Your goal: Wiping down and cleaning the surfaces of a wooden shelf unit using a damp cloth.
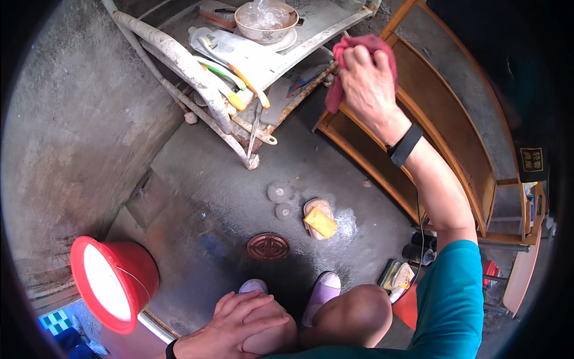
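My right hand (pixel 370 92) is shut on a bunched red cloth (pixel 386 51), held up at the right corner of a worn, white-painted metal rack (pixel 309 41). The cloth hangs beside a brown wooden shelf unit (pixel 439 143); whether it touches the rack is unclear. My left hand (pixel 242 319) holds nothing and lies spread on my left knee (pixel 278 334). On the rack, a patterned bowl (pixel 264 35) with clear plastic in it stands on a saucer (pixel 287 41). In front of the bowl are a white tube (pixel 251 54) and several toothbrushes (pixel 219 69).
A red bucket (pixel 145 269) stands at the lower left by the concrete wall (pixel 85 112). On the wet floor are a yellow block (pixel 320 222) on a pale pink dish (pixel 316 205), a reddish-brown drain cover (pixel 268 246) and two round translucent objects (pixel 279 192). A dark cable (pixel 419 251) hangs at the right.
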Available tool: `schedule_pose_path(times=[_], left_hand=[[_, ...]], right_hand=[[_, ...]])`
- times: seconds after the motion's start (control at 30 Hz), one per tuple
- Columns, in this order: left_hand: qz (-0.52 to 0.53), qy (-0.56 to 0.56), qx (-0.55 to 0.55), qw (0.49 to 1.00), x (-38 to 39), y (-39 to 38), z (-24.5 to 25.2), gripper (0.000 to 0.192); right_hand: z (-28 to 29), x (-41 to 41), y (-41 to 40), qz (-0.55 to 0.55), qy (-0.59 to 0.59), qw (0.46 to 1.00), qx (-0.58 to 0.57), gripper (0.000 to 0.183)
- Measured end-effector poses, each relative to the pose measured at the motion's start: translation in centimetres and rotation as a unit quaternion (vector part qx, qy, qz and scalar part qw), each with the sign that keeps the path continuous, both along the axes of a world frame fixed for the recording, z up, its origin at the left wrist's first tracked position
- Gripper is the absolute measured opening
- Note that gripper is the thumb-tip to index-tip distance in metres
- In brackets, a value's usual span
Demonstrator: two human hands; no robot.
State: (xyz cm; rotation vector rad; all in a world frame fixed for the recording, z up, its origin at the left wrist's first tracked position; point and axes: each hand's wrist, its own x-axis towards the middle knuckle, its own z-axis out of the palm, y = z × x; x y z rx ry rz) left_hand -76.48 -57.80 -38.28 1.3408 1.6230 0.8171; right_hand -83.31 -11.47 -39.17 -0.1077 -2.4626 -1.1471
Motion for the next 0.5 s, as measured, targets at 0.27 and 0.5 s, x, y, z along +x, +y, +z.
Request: schedule_pose_path(times=[0.27, 0.5], left_hand=[[-0.009, 0.012, -0.004, 1.0, -0.5, 0.0, -2.4, 0.06], [0.02, 0.012, 0.006, 1.0, -0.6, 1.2, -0.1, 0.078]], right_hand=[[-7.5, -1.9, 0.4, -0.03, -0.222, 0.972, 0.074, 0.029], [-15.4, -3.0, 1.6, -0.022, -0.307, 0.951, -0.014, 0.025]])
